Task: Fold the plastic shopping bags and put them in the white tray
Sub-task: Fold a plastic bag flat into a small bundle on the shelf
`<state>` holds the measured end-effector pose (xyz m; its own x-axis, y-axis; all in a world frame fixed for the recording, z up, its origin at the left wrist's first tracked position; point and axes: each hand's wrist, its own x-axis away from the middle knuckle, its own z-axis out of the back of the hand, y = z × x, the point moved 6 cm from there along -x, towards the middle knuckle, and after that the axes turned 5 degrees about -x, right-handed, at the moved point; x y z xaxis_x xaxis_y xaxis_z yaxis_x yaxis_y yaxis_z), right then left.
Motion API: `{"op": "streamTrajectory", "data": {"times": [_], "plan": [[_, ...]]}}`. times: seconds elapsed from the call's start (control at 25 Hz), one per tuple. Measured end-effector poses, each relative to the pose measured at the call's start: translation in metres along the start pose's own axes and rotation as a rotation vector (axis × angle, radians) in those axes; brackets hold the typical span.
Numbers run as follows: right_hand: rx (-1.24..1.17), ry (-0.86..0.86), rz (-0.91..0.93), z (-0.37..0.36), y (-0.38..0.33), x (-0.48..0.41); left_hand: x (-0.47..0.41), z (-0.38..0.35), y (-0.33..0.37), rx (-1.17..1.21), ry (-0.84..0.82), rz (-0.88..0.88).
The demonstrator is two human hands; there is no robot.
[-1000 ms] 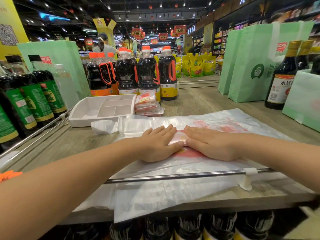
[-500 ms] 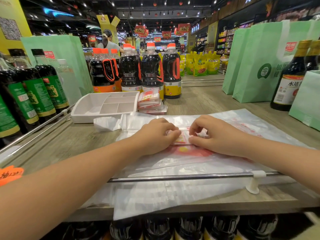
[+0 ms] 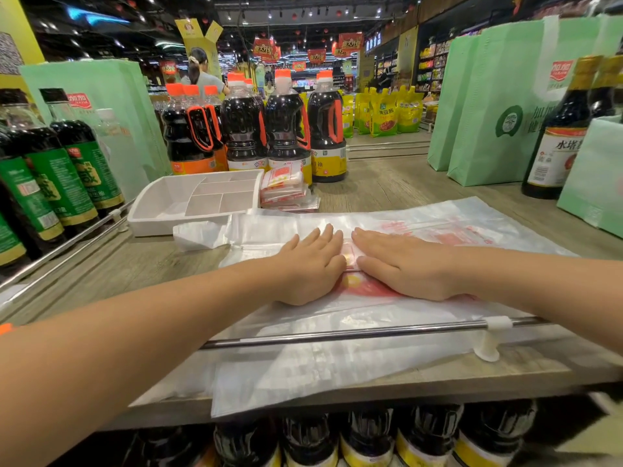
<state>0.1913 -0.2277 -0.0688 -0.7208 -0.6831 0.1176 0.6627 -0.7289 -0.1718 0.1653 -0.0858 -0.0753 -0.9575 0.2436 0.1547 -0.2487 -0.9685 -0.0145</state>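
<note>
both hands flat on the plastic bag, white tray at the far left

on my feed the left hand (image 3: 312,264) and right hand (image 3: 404,264) lie palm-down side by side, fingers straight, gripping nothing, pressing a thin, translucent, crinkled plastic bag (image 3: 303,369) with red print onto the wood-grain surface (image 3: 387,187). the bag's near part passes under a shiny round metal rail (image 3: 337,335) and hangs over the front lip. the white tray (image 3: 151,227), rectangular hard plastic with dividers, sits beyond the bag's left end. a small stack of folded bags (image 3: 286,193) rests just beside the tray's right wall, in front of dark, handled bottles (image 3: 286,129).
</note>
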Motion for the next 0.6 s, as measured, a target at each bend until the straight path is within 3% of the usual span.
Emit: {"op": "streamTrajectory", "data": {"times": [0.2,0.36,0.48,0.6], "plan": [[0.011,-0.062,-0.046,0.006,0.002,0.016,0.012,-0.001,-0.008,-0.059,-0.05,0.016],[-0.062,0.078,-0.011,0.016,-0.002,0.022,0.019,0.0,-0.016,0.015,-0.007,0.001],[-0.01,0.3,0.013,0.032,-0.004,0.022,0.011,0.008,-0.025,0.0,0.154,0.005],[0.044,0.328,0.042,0.039,-0.014,0.016,0.007,0.022,-0.031,0.01,0.374,0.075]]}}
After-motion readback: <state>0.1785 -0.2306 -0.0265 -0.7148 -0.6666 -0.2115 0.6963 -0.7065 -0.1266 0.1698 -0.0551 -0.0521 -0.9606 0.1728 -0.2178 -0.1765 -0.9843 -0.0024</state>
